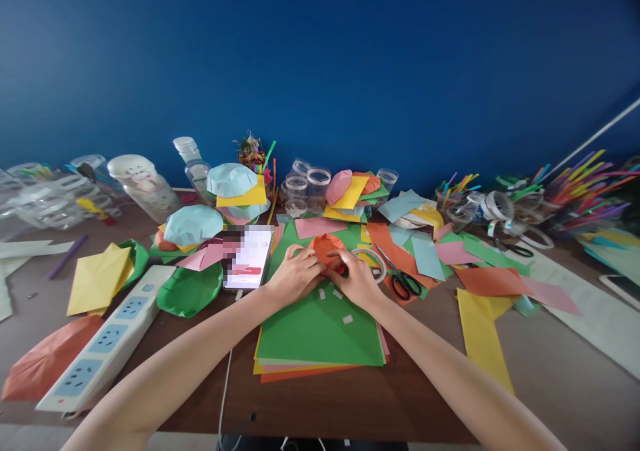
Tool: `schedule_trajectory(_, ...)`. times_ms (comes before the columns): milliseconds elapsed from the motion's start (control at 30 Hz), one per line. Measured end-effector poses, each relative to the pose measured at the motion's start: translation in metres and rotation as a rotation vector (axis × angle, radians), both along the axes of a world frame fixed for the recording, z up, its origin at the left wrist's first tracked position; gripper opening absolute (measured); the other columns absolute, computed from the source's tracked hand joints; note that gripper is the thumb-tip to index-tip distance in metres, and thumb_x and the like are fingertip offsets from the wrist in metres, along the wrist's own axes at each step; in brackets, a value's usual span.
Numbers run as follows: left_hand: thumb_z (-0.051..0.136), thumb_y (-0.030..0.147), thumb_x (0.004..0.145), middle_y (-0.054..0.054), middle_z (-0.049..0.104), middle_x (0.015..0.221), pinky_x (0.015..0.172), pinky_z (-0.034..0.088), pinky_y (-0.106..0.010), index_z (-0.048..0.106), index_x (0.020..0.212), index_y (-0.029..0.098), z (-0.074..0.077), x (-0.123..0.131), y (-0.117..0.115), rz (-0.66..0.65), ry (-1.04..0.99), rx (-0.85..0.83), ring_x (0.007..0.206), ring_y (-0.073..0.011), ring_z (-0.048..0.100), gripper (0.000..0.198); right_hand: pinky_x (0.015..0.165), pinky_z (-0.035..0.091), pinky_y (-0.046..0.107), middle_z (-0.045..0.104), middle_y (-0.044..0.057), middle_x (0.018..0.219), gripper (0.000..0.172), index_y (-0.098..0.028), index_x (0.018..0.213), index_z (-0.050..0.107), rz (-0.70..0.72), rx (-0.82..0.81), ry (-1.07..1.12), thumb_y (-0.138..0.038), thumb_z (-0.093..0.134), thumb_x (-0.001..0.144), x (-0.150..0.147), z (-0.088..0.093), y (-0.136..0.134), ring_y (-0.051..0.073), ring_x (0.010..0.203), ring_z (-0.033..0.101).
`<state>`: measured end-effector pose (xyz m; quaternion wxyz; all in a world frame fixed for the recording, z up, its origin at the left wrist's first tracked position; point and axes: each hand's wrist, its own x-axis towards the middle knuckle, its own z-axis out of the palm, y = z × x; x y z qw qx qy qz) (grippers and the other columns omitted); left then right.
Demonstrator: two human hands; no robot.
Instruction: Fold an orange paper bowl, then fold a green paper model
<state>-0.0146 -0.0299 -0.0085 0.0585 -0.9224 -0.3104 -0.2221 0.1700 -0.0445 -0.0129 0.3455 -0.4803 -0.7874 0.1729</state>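
Both my hands meet over a folded orange paper shape (326, 248) near the middle of the table. My left hand (295, 274) pinches its left side with curled fingers. My right hand (356, 278) grips its right side, fingers bent over the paper. The shape rests above a stack of coloured sheets topped by a green sheet (320, 331), which carries a few small white tape bits. A roll of clear tape (373, 261) lies just right of my right hand. Black-handled scissors (403, 281) lie beyond it.
A phone (249, 258) lies left of my left hand, its cable running off the front edge. A white power strip (103, 341) sits at the left. Folded paper shapes, loose sheets, clear plastic cups (307, 188) and coloured straws (585, 184) crowd the back.
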Motion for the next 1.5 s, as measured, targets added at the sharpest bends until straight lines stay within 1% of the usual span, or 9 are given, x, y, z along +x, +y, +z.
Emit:
schedule_trajectory(200,0.045,0.014,0.087,-0.005,0.063,0.086,0.092,0.024,-0.041,0.06,0.089,0.017,-0.001,-0.002,0.0,0.019,0.037,0.0,0.102,-0.0206,0.05,0.015,0.079,0.042,0.034,0.064,0.007,0.092,0.034,-0.019,0.111,0.051,0.027,0.205,-0.199,-0.019,0.059,0.078,0.007,0.002,-0.001,0.022,0.089,0.058)
schedule_trajectory(333,0.044,0.014,0.088,-0.003,0.062,0.078,0.09,0.025,-0.041,0.059,0.083,0.016,-0.001,-0.002,0.0,0.017,0.014,0.002,0.096,-0.0192,0.052,0.017,0.077,0.041,0.033,0.066,0.007,0.089,0.032,-0.019,0.116,0.049,0.166,0.337,-0.399,-0.016,0.05,0.085,0.015,0.001,-0.001,0.02,0.084,0.06)
schedule_trajectory(467,0.043,0.016,0.089,-0.002,0.062,0.079,0.091,0.024,-0.042,0.059,0.083,0.017,-0.004,-0.001,0.0,0.029,0.012,0.013,0.097,-0.0188,0.053,0.017,0.074,0.043,0.03,0.066,0.007,0.084,0.03,-0.018,0.117,0.05,0.189,0.392,-0.482,-0.013,0.043,0.087,0.017,-0.002,0.0,0.018,0.078,0.061)
schedule_trajectory(667,0.046,0.008,0.085,-0.002,0.062,0.084,0.093,0.021,-0.043,0.06,0.088,0.018,-0.009,-0.002,0.002,0.05,0.037,0.013,0.1,-0.0199,0.051,0.017,0.067,0.045,0.029,0.065,0.006,0.074,0.035,-0.016,0.118,0.05,0.13,0.323,-0.529,-0.007,0.045,0.084,0.016,-0.005,-0.001,0.019,0.071,0.06)
schedule_trajectory(833,0.044,0.002,0.081,-0.004,0.061,0.092,0.093,0.021,-0.044,0.06,0.094,0.02,-0.007,-0.002,0.001,0.057,0.049,-0.022,0.102,-0.0205,0.05,0.027,0.071,0.046,0.031,0.065,0.007,0.082,0.039,-0.018,0.12,0.047,0.146,0.263,-0.444,-0.007,0.047,0.082,0.016,-0.005,0.0,0.02,0.078,0.06)
schedule_trajectory(1033,0.042,0.001,0.08,-0.004,0.06,0.09,0.093,0.022,-0.042,0.059,0.091,0.017,-0.008,-0.001,0.003,0.035,0.085,-0.016,0.102,-0.0197,0.049,0.026,0.071,0.045,0.031,0.064,0.008,0.08,0.029,-0.016,0.113,0.05,0.095,0.219,-0.411,-0.016,0.05,0.084,0.013,-0.005,-0.001,0.02,0.076,0.06)
schedule_trajectory(1167,0.042,0.0,0.079,-0.004,0.059,0.086,0.093,0.023,-0.04,0.058,0.088,0.016,-0.007,-0.001,0.004,0.003,0.109,-0.02,0.101,-0.0191,0.048,0.025,0.069,0.044,0.029,0.064,0.006,0.076,0.031,-0.017,0.11,0.053,0.101,0.223,-0.469,-0.009,0.051,0.08,0.012,-0.004,-0.001,0.02,0.075,0.059)
schedule_trajectory(1267,0.043,0.002,0.081,-0.003,0.06,0.085,0.092,0.024,-0.04,0.059,0.088,0.017,-0.004,-0.002,0.002,0.003,0.092,-0.033,0.101,-0.019,0.048,0.023,0.069,0.044,0.029,0.065,0.006,0.078,0.033,-0.017,0.11,0.053,0.118,0.221,-0.463,-0.008,0.052,0.078,0.015,-0.006,0.001,0.02,0.076,0.06)
schedule_trajectory(1500,0.044,0.02,0.089,-0.004,0.06,0.09,0.091,0.026,-0.038,0.058,0.088,0.017,0.002,-0.008,-0.001,0.002,-0.008,-0.032,0.098,-0.0183,0.05,0.014,0.067,0.048,0.027,0.068,0.004,0.086,0.026,-0.022,0.107,0.057,0.086,0.12,-0.246,-0.025,0.059,0.081,0.027,-0.011,0.007,0.018,0.077,0.063)
